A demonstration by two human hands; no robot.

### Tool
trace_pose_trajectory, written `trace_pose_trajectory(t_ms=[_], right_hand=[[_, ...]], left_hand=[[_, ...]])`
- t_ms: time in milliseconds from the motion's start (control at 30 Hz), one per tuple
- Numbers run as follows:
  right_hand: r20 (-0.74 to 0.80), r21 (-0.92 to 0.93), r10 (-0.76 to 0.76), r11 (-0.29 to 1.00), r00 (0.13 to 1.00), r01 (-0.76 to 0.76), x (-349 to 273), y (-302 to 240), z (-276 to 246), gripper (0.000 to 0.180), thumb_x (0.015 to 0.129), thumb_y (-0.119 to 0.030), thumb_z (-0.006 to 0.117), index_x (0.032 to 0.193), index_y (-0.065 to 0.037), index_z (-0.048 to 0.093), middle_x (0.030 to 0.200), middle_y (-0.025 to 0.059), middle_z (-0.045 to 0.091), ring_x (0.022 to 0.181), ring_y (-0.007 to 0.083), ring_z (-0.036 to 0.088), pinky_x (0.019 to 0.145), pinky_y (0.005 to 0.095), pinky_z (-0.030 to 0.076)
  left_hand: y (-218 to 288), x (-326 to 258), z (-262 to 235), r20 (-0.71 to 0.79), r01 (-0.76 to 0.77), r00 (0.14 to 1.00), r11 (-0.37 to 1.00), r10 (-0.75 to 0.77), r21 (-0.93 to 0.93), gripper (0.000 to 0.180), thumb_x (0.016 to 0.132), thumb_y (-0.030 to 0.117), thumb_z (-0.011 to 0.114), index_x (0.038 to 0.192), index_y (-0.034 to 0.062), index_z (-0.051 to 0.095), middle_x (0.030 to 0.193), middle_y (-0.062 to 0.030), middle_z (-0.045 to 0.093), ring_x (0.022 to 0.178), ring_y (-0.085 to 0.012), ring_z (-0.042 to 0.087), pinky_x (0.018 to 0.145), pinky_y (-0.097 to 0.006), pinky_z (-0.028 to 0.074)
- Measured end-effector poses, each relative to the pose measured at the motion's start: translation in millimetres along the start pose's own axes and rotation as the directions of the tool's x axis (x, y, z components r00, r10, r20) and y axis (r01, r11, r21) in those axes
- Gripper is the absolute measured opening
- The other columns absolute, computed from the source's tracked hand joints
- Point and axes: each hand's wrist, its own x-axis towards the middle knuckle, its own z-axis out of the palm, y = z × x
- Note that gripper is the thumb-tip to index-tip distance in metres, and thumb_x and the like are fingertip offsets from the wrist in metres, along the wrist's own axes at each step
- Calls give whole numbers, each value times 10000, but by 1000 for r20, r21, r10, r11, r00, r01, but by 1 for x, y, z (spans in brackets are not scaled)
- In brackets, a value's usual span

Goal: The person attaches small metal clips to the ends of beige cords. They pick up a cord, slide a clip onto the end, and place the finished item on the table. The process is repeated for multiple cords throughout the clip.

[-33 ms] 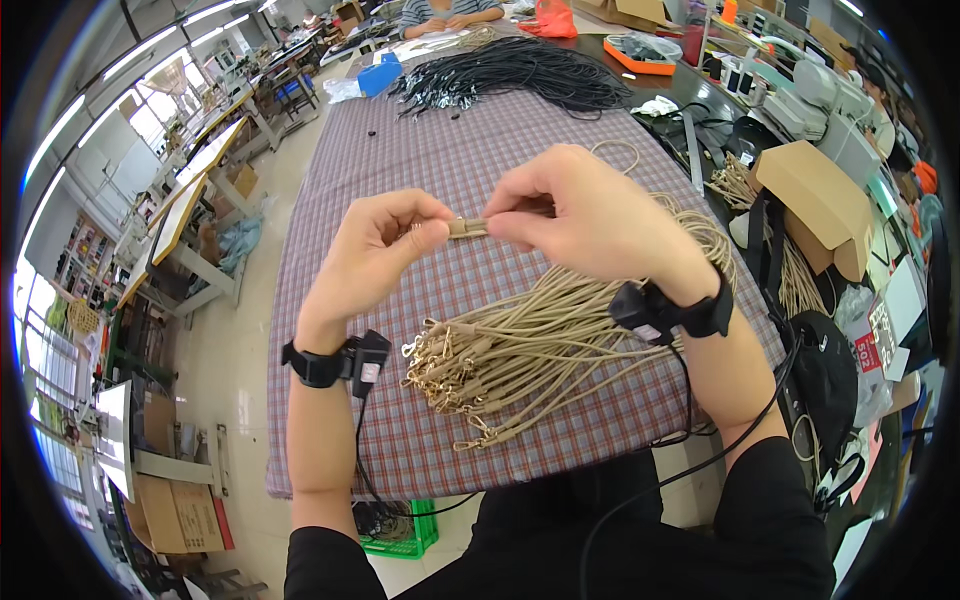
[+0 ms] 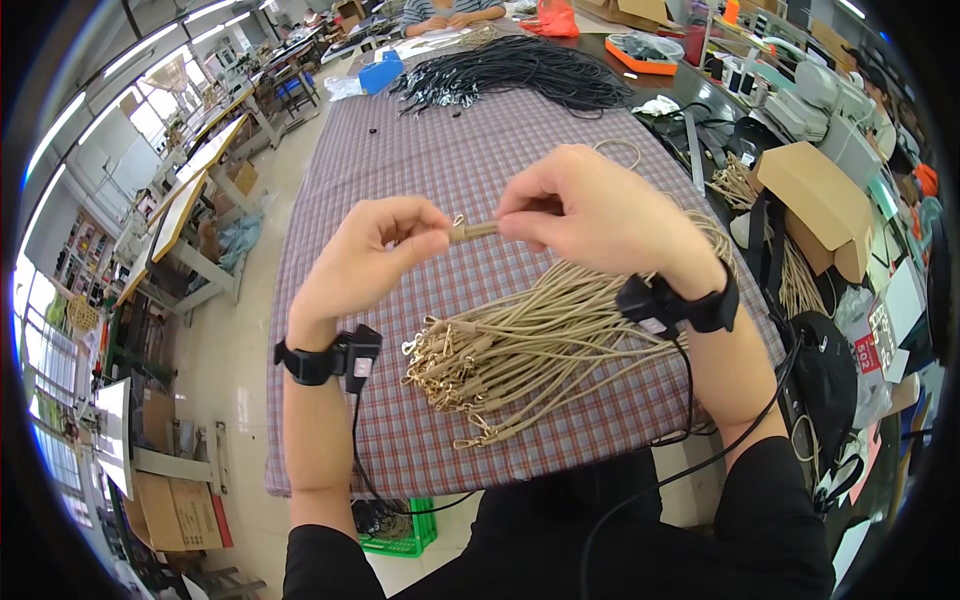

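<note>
Both hands are raised over the middle of the table, pinching a beige cord lanyard (image 2: 474,231) stretched level between them. The thumb and fingers of my left hand (image 2: 375,245) close on its left end, beside a small metal clasp (image 2: 459,221) that sticks up. My right hand (image 2: 590,212) pinches the cord a short way to the right; the curled fingers hide part of it. Below, a bundle of beige cord lanyards (image 2: 540,315) lies on the checked cloth (image 2: 370,430), its gold-coloured metal clips (image 2: 450,375) gathered at the left end.
Black cords (image 2: 520,72) are heaped at the table's far end beside a blue container (image 2: 380,73). Across from me a person (image 2: 450,14) sits with hands on the table. An open cardboard box (image 2: 815,200) and a black bag (image 2: 825,370) stand on the right. Black cables hang from both wristbands.
My hands have drawn slightly apart, the right one shifting rightward and the left a little left and down. More cord shows between them, and the small clasp is clearer.
</note>
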Motion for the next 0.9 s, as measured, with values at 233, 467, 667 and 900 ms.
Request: trace_pose_trajectory(t_ms=[233, 467, 667, 900], right_hand=[[294, -399, -109, 889, 950, 225, -13, 40, -22, 405, 871, -281, 870, 1190, -42, 797, 933, 136, 792, 799, 293, 737, 780, 397, 601], [249, -409, -110, 889, 962, 208, -3, 30, -16, 567, 870, -333, 883, 1345, -61, 737, 1109, 149, 793, 974, 317, 758, 885, 423, 597], [332, -364, -42, 916, 942, 169, 3, 24, -10, 563, 892, -315, 860, 1377, -65, 718, 1067, 145, 786, 1006, 319, 754, 902, 424, 587], [50, -296, -397, 870, 916, 394, 29, 76, 31, 399, 926, -232, 814, 1265, -35, 743, 1069, 165, 779, 1078, 398, 725, 964, 494, 572]], left_hand=[[-5, -9, -5, 300, 18, 936, 878, -183, 479, 391, 973, 209, 793, 1285, -10, 711, 1058, -165, 816, 1013, -290, 786, 941, -409, 600], [-136, 25, 12, -6, -50, 998, 832, 63, 552, 564, 995, 113, 726, 1544, 118, 596, 1599, -200, 561, 1457, -393, 534, 1230, -485, 427], [-158, 34, 23, 43, 6, 998, 795, -41, 607, 466, 953, 76, 768, 1412, 99, 693, 1705, -174, 451, 1552, -416, 383, 1266, -546, 375], [-114, 30, 19, 65, -63, 997, 849, 34, 525, 176, 954, 22, 767, 1073, 15, 637, 1302, -125, 721, 1286, -267, 651, 1024, -430, 519]])
